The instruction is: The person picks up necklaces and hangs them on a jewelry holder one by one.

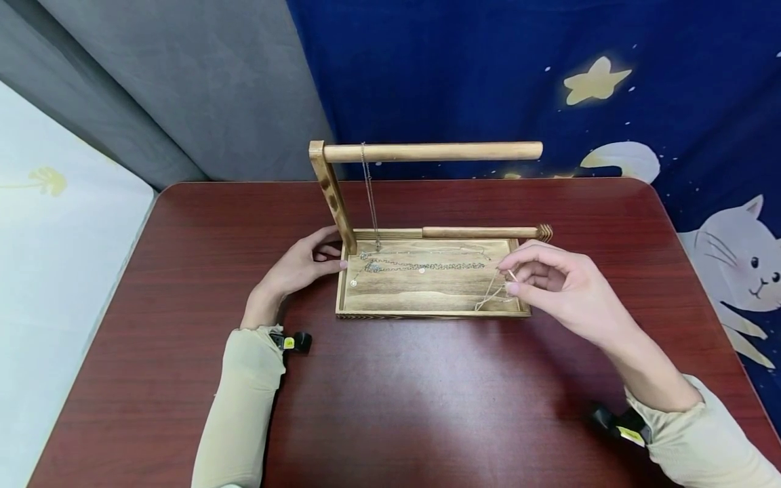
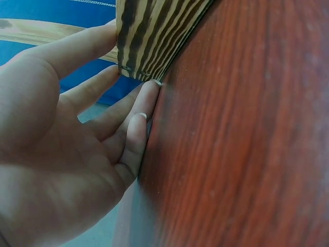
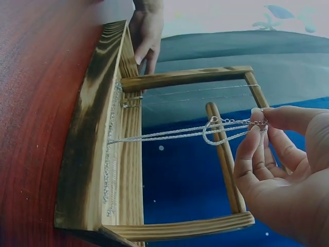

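From above the near side of a glossy red-brown wooden table (image 1: 378,386), the head camera is looking forward and down, taking in the whole shallow rectangular tray of pale brown wood (image 1: 433,314) from farthest off. The left wrist camera is looking very closely past the bare left hand (image 1: 299,266), tilted so that the table is filling the right side. Also rolled sideways, the right wrist camera is facing across the tray past the bare right hand (image 1: 561,285), sharing the tray and both hands with the head view.
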The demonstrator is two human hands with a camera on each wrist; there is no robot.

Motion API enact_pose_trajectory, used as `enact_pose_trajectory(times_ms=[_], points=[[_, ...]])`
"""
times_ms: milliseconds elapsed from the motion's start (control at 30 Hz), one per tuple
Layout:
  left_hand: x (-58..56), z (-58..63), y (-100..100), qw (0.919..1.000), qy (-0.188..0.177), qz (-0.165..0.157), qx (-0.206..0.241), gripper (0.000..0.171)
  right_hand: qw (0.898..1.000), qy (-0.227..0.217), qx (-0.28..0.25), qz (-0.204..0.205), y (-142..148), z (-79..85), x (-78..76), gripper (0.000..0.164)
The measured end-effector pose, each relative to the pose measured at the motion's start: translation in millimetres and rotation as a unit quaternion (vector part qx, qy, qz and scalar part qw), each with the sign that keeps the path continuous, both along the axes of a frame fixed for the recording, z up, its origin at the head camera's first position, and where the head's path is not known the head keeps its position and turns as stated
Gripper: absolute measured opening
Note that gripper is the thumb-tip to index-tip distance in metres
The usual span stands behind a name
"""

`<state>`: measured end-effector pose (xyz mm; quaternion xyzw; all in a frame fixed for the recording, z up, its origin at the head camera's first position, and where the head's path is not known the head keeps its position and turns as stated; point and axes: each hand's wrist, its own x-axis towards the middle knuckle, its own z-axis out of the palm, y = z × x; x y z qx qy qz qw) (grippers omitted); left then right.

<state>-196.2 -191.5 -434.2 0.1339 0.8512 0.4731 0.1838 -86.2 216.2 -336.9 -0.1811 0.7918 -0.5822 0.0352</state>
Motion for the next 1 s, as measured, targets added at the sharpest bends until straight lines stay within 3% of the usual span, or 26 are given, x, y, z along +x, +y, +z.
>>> enact_pose_trajectory(times_ms=[133,667,1000], points=[[-0.9,-0.4,0.0,1.0,0.003,0.001,0.003,0.072,1.0,0.003,-0.008,-0.003,4.5,4.3,1.2,0.029],[-4.8,-0.2,1.7,0.9994,0.005,-0.004,0.035,0.072,0.993,0.003,-0.118,0.03,21.6,11.9,2.6,0.036],[-2.0,-2.9,-0.6,0.9992,0.005,-0.003,0.039,0.071,0.989,0.006,-0.145,0.028,31.2,18.7,5.3,0.043]])
